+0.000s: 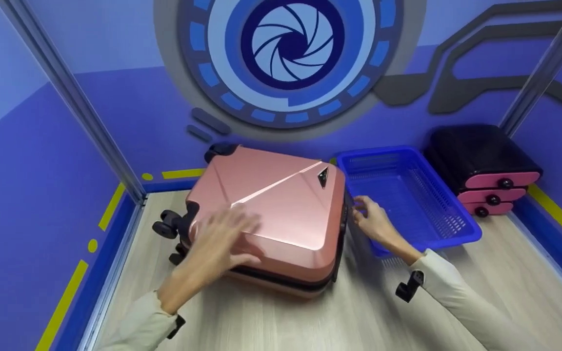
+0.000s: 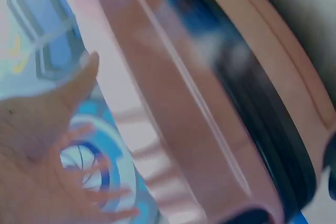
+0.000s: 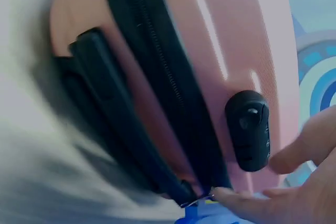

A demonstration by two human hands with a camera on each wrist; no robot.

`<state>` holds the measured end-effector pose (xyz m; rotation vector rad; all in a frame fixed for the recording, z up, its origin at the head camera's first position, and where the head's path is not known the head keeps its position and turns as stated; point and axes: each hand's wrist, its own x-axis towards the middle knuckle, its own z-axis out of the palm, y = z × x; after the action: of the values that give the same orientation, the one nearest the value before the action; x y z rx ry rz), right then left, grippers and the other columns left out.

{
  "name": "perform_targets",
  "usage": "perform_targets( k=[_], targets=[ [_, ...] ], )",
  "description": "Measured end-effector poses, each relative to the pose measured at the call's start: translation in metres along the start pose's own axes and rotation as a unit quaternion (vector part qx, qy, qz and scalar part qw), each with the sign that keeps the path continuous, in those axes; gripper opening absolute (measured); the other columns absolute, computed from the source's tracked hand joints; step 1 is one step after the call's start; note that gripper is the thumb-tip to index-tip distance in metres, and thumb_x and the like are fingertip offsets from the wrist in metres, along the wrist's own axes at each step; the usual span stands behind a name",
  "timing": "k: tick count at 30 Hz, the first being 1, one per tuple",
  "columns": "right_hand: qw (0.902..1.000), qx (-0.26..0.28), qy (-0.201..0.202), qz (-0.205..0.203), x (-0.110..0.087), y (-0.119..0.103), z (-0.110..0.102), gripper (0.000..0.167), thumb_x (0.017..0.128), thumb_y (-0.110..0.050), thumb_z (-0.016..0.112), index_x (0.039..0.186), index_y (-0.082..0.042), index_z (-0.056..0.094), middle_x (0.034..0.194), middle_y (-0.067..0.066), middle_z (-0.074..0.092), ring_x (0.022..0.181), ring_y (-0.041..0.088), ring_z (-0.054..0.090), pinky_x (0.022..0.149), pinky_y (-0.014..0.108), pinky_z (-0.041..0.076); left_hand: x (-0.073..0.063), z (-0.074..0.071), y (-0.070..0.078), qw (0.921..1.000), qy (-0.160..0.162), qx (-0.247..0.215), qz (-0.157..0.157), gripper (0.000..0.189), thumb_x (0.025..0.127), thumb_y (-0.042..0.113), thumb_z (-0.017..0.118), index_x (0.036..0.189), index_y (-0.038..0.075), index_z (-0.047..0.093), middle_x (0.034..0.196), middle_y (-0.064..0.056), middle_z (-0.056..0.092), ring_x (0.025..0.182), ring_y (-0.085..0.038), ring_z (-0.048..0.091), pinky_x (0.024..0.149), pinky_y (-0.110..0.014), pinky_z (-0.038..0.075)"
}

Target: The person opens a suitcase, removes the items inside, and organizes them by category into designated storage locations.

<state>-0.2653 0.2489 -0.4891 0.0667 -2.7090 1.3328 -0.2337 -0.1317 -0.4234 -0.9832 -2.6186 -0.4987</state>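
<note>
A rose-pink hard-shell suitcase point(image 1: 281, 204) lies flat on the pale wood floor point(image 1: 310, 317), wheels point(image 1: 166, 228) to the left. My left hand point(image 1: 234, 231) is spread flat over the lid's near-left part and is blurred; in the left wrist view the palm point(image 2: 47, 145) faces the glossy shell point(image 2: 199, 103). My right hand point(image 1: 361, 209) is at the suitcase's right side. In the right wrist view one fingertip point(image 3: 236, 199) touches the zipper pull point(image 3: 202, 199), under the black lock point(image 3: 248, 129). The black zipper point(image 3: 157, 77) looks closed, and a black side handle point(image 3: 105, 93) lies beside it.
A blue plastic basket point(image 1: 456, 234) stands right of the suitcase, close to my right hand. Behind it lie stacked black cases with pink edges point(image 1: 481, 161). Purple walls and metal posts point(image 1: 71, 97) enclose the floor on the left, back and right.
</note>
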Motion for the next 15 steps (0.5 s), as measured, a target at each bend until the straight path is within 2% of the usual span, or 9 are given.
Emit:
perform_targets(
  k=[3, 6, 10, 14, 15],
  targets=[
    [0.9986, -0.036, -0.033, -0.018, -0.009, 0.005, 0.006, 0.041, 0.097, 0.009, 0.054, 0.136, 0.020, 0.049, 0.125, 0.041, 0.063, 0.114, 0.052, 0.066, 0.097, 0.058, 0.056, 0.007, 0.015, 0.005, 0.9973, -0.058, 0.006, 0.044, 0.086, 0.074, 0.049, 0.089, 0.149, 0.022, 0.056, 0.153, -0.016, 0.050, 0.142, -0.049, 0.042, 0.116, -0.075, 0.027],
    [0.9977, -0.042, -0.031, -0.043, -0.013, 0.011, 0.016, 0.047, 0.095, 0.012, 0.055, 0.140, 0.021, 0.045, 0.127, 0.042, 0.062, 0.117, 0.053, 0.065, 0.099, 0.059, 0.055, 0.012, 0.027, 0.007, 0.9943, -0.069, 0.052, 0.062, 0.091, 0.073, 0.050, 0.088, 0.154, 0.027, 0.052, 0.156, -0.014, 0.048, 0.142, -0.051, 0.042, 0.115, -0.075, 0.030],
    [0.9942, -0.043, 0.014, -0.098, -0.010, 0.028, 0.033, 0.047, 0.090, 0.020, 0.055, 0.136, 0.022, 0.045, 0.121, 0.040, 0.063, 0.113, 0.050, 0.066, 0.096, 0.058, 0.056, 0.014, 0.032, 0.009, 0.9894, -0.059, 0.109, 0.076, 0.092, 0.073, 0.050, 0.086, 0.155, 0.029, 0.050, 0.154, -0.012, 0.052, 0.138, -0.051, 0.047, 0.111, -0.073, 0.038],
    [0.9829, -0.044, 0.074, -0.163, 0.005, 0.052, 0.049, 0.035, 0.088, 0.018, 0.056, 0.122, 0.018, 0.052, 0.104, 0.031, 0.065, 0.099, 0.046, 0.067, 0.085, 0.060, 0.056, 0.016, 0.031, 0.009, 0.9896, -0.058, 0.107, 0.076, 0.090, 0.074, 0.048, 0.086, 0.155, 0.029, 0.051, 0.153, -0.012, 0.053, 0.138, -0.052, 0.048, 0.109, -0.073, 0.040],
    [0.9771, -0.032, 0.089, -0.191, 0.015, 0.068, 0.055, 0.031, 0.091, 0.013, 0.057, 0.122, 0.014, 0.053, 0.103, 0.027, 0.066, 0.097, 0.042, 0.067, 0.084, 0.057, 0.057, 0.016, 0.030, 0.009, 0.9897, -0.057, 0.107, 0.075, 0.090, 0.074, 0.048, 0.086, 0.155, 0.029, 0.051, 0.154, -0.012, 0.054, 0.138, -0.052, 0.048, 0.109, -0.072, 0.040]
  ],
)
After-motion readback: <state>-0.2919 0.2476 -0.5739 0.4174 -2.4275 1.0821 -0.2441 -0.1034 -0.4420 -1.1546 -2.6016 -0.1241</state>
